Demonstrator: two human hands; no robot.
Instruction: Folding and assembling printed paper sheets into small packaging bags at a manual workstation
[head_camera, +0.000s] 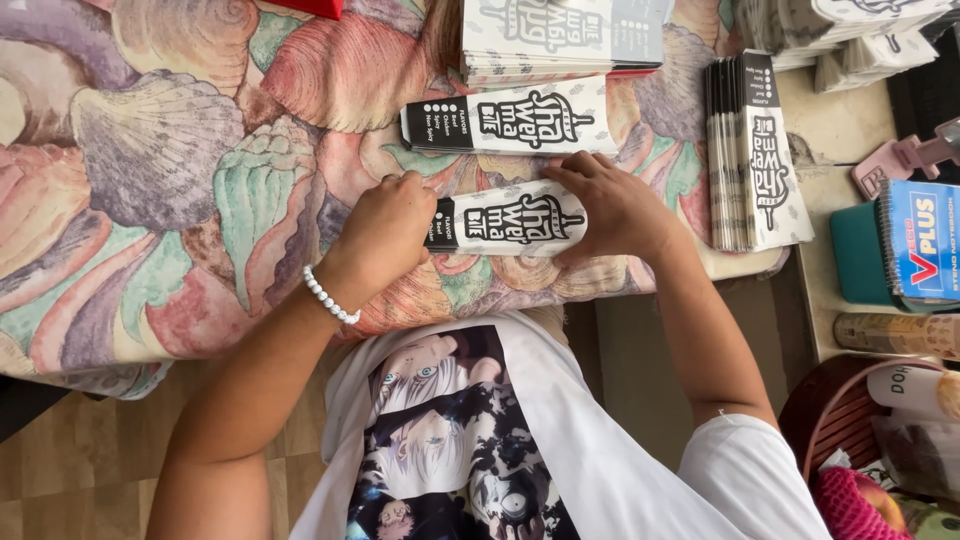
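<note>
A flat black-and-white paper sleeve (510, 220) lies on the shell-patterned cloth (180, 160) right in front of me. My left hand (385, 230) presses on its black end, fingers curled over the edge. My right hand (610, 205) lies flat over its white end, fingertips at the top edge. A second matching sleeve (510, 120) rests just beyond, untouched.
A stack of the same sleeves (560, 40) sits at the far edge, another bundle (750, 150) stands to the right. Further right are a spiral notebook (915, 240) on a teal box, a pink clip (900, 160) and a basket (840, 410).
</note>
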